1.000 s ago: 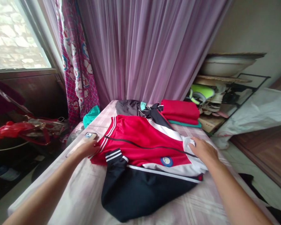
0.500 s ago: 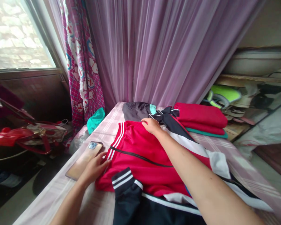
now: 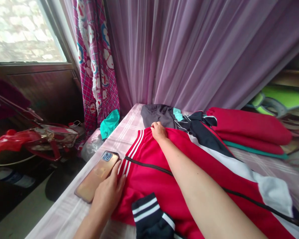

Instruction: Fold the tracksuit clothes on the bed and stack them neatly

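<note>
- Red jacket w/ black zip & white panels: lies flat, lower ctr to lower right of frame, on plaid-covered table; runs out of frame at btm.
- L hand, lower left of ctr: thumb & index spread apart, tips at jacket's striped band, right beside phone; can't tell if hand touches phone.
- R hand, mid-frame: fingers bent over jacket's top edge nr the band; can't tell if cloth is pinched.
- Handling: prob. light, soft, floppy, a bit slick; not fragile, but creases easily. Striped band looks firmer, so best hold = its two ends; zip prob. stiffens the middle.
- Navy cuff, btm ctr, lies by the red body; could snag/drag along.
- Edges: table's left edge runs diag. from btm left up to ctr, phone btwn it & band.
- Room: tight at top, w/ grey garment by R hand & red folded stack at right; bit more plaid shows upper left of band.
</note>
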Demonstrator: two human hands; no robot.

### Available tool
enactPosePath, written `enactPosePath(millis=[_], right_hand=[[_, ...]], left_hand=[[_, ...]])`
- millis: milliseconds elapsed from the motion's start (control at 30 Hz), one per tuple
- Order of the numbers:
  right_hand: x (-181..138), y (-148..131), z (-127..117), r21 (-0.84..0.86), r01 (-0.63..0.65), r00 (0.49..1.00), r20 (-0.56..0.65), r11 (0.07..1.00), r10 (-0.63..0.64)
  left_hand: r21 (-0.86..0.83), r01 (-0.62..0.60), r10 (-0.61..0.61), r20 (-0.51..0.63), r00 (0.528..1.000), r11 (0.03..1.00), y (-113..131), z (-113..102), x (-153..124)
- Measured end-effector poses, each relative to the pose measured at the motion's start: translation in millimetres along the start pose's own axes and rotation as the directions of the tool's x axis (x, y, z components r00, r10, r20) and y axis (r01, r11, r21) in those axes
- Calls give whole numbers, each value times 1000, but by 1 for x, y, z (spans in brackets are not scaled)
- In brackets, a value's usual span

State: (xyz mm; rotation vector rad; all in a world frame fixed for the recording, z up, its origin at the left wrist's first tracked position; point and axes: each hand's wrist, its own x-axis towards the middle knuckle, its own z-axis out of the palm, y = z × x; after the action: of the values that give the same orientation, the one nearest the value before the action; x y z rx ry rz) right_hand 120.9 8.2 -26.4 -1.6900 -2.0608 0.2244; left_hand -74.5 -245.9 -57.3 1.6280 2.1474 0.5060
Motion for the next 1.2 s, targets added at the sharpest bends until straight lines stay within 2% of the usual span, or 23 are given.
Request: enactPosePath(millis=[100,167,267,367,500,600,667,733,800,833,900,967,1133,1200], right_hand=[[-5,3,6,13,29,998,52,1000,-29],[-14,5,-1,28,63,995,70,998,-64],[-44,14,-25,60,175,983,50,983,-178],[-93,36,-54,65,257,966,14,964,-258],[-163,72,-89,13,168,986,14,986,-168],[-209,92,-108,33,92,996,9,995,-93],[-233,99,-119,65,71,997,-1,995,-71],[-254,105,-130,95,46,999,-20,994,-44],[-271,113,-140,118,-9,999,-47,993,15],[-279,117,-144,129,-46,997,-63,991,55],[-293,126,-153,170,-114,988,-85,979,130],[-307,133,-161,230,-148,983,-74,962,169],[-339,133,-172,307,-140,988,-14,941,152],[-348,127,-174,356,-136,990,6,924,143]], left_hand=[[-60,-15,15,8,1000,998,-2,-2,-1],[-117,-28,31,23,999,993,-3,-5,-2],[-141,-46,54,48,997,989,-3,-10,-3],[-113,-93,100,57,993,989,-2,-16,-3],[-66,-152,155,43,987,986,-2,-19,-3],[-24,-244,242,-57,969,970,-1,-18,-12],[29,-335,335,-164,928,942,1,-17,-24],[93,-450,460,-214,862,888,7,-15,-37],[139,-551,567,-151,810,823,16,-13,-49],[151,-580,596,-91,798,800,21,-11,-53],[177,-584,591,21,807,792,32,-8,-58],[210,-567,565,76,822,797,42,-6,-59],[278,-610,620,63,782,742,60,-19,-60],[268,-587,599,44,800,764,70,-31,-64]])
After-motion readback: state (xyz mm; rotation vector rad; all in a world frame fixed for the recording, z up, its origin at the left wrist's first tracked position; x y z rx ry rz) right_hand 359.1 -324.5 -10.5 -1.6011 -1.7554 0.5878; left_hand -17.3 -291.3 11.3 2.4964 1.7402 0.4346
